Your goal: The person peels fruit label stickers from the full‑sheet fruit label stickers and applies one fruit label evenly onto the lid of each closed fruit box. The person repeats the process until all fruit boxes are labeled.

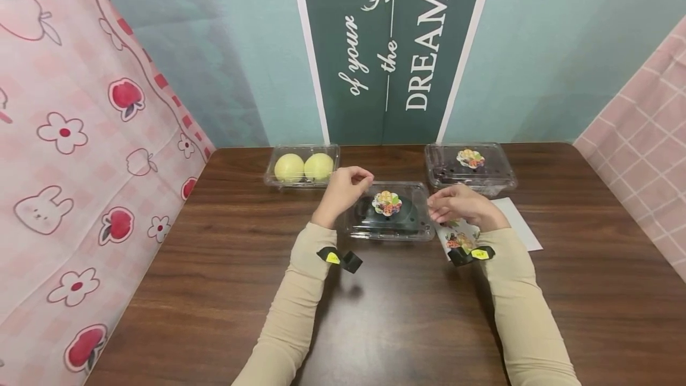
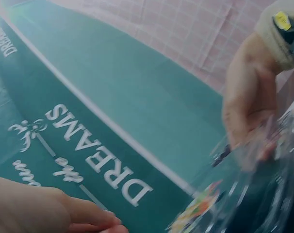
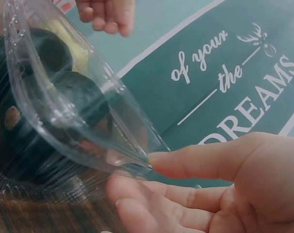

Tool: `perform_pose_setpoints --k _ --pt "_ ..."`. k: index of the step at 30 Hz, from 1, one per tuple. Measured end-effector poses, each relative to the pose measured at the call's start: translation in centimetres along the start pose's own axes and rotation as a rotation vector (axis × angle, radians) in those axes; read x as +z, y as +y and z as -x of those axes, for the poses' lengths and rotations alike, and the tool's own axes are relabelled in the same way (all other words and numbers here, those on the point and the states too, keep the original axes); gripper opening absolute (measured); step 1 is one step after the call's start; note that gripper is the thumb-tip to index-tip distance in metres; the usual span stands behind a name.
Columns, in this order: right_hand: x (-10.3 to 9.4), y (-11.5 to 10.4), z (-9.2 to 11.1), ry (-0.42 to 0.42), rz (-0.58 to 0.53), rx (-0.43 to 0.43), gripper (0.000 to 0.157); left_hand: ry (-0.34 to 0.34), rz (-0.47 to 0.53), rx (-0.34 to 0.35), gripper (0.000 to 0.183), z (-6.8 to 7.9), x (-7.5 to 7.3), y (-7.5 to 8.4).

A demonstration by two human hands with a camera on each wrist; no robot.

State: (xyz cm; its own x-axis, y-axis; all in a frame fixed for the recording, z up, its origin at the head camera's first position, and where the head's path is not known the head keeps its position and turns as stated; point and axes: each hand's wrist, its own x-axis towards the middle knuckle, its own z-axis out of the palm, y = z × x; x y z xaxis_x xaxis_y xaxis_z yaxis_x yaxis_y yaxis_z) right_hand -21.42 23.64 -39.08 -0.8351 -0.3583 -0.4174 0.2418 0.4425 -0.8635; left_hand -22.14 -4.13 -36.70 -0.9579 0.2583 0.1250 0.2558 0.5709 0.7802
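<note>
A clear plastic box point(image 1: 361, 232) with a closed lid stands between the two hands, holding dark green rounded fruit point(image 3: 84, 97). A colourful fruit-picture sticker point(image 1: 387, 203) is on its lid. Over the box's left back side, my left hand point(image 1: 345, 192) hovers with loosely bent fingers, thumb near the index finger and nothing between them. My right hand point(image 1: 463, 204) is at the box's right edge. In the right wrist view its thumb overlaps the box corner, with the other fingers loosely bent below and apart from the thumb.
At the back left is a clear box point(image 1: 268, 180) with two yellow-green round fruits point(image 1: 289, 168). Another closed clear box point(image 1: 504, 174) with a fruit sticker point(image 1: 470, 158) is at the back right. White paper point(image 1: 520, 225) and a fruit-printed sheet point(image 1: 461, 238) lie under and beside the right hand.
</note>
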Motion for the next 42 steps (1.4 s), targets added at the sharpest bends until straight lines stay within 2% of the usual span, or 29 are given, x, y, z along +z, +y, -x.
perform_pose_setpoints --k 7,16,26,31,34,38,42 --pt "-0.4 0.2 0.5 -0.019 -0.008 0.001 0.046 -0.053 -0.087 -0.086 0.016 0.3 -1.9 -1.6" --pt "-0.7 0.2 1.1 -0.034 -0.007 0.004 0.044 -0.14 -0.1 -0.18 0.017 1.0 -3.7 -2.7" --pt "-0.6 0.2 1.3 -0.061 0.051 0.006 0.044 -0.329 -0.116 -0.243 0.023 1.1 -4.3 -4.0" --pt "-0.4 0.2 1.4 -0.075 0.074 0.012 0.041 -0.446 -0.114 -0.242 0.022 1.4 -4.8 -4.0" --pt "-0.3 0.2 1.4 -0.081 0.065 0.01 0.039 -0.494 -0.095 -0.234 0.021 1.5 -4.8 -3.9" --pt "-0.2 0.2 1.4 -0.08 0.046 0.014 0.039 -0.514 -0.074 -0.215 0.017 1.3 -4.8 -4.3" --pt "-0.1 0.2 1.4 -0.061 0.041 0.021 0.037 -0.497 -0.075 -0.219 0.015 1.2 -4.7 -4.4"
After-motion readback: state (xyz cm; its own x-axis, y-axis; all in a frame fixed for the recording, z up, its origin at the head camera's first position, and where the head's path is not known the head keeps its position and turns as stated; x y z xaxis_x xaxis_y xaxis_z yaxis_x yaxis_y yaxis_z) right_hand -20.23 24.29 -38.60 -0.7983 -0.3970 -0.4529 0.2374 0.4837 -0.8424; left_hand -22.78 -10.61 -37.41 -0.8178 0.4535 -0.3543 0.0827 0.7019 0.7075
